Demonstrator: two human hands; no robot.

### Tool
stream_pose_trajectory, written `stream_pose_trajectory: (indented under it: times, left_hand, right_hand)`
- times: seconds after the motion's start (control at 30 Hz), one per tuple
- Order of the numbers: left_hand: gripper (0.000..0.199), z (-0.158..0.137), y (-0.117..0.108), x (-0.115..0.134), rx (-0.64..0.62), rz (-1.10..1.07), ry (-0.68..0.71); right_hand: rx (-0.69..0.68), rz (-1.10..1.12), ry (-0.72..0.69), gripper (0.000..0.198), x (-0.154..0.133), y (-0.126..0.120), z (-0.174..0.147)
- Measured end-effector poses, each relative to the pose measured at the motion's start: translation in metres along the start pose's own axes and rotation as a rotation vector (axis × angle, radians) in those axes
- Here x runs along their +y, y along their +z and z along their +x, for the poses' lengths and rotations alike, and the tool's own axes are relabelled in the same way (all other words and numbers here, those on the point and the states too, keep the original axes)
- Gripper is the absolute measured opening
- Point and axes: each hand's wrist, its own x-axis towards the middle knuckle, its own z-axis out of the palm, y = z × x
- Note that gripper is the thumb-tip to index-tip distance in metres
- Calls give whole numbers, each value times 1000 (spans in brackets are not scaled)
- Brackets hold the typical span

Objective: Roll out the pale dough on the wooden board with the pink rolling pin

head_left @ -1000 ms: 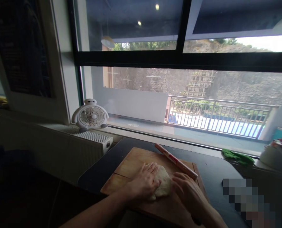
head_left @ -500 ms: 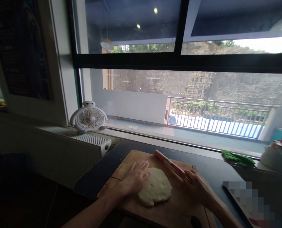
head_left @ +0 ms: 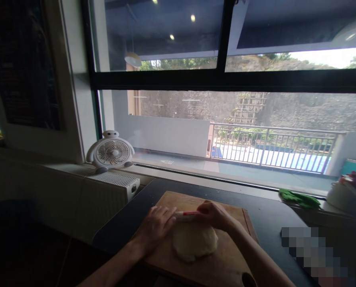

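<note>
A slim rolling pin (head_left: 187, 213), pale with a red printed band, lies crosswise along the far side of a flattened lump of dough (head_left: 194, 244). My right hand (head_left: 214, 215) is closed around its right end. At the other end, my left hand (head_left: 157, 224) has its fingers curled over the pin, hiding that tip. The dough is pale and roughly round, resting on a wooden cutting board (head_left: 230, 261). Its far edge is partly covered by the pin and my hands.
Under the board is a dark table (head_left: 275, 221), with a partly pixelated dark object (head_left: 303, 247) at its right. A white fan (head_left: 113, 152) stands left by the window. On the sill to the right are a green cloth (head_left: 299, 198) and a white container (head_left: 345, 195).
My right hand has brought the rolling pin leftward from the board's right side, turning it crosswise over the dough's far edge. My left hand has left the dough's surface and taken the pin's left end.
</note>
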Motion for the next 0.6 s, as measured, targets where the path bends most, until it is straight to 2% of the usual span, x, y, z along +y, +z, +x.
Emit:
stream_pose_trajectory:
  times: [0.1,0.17,0.23,0.37,0.43,0.5,0.6]
  left_hand:
    - [35,-7,2,-4,28,79,-32]
    - [36,-17,0,3,30,124,-41]
    - [39,-29,-4,15,10,152,-50]
    - [43,-46,-11,35,-42,178,-68]
    - [43,-47,-12,39,-55,190,-75]
    - [42,-44,-12,37,-51,201,-86]
    - [42,-33,-7,25,-28,230,-121]
  right_hand:
    - [119,-62,147,44,-8,18,25]
    - [165,-101,203,46,-11,29,22]
    - [181,-130,205,44,-12,37,4]
    - [169,-248,105,50,-8,45,-44]
    - [159,-306,75,53,-7,45,-53]
    - [146,-319,102,53,-10,44,-45]
    - [111,-292,154,50,-19,44,-3]
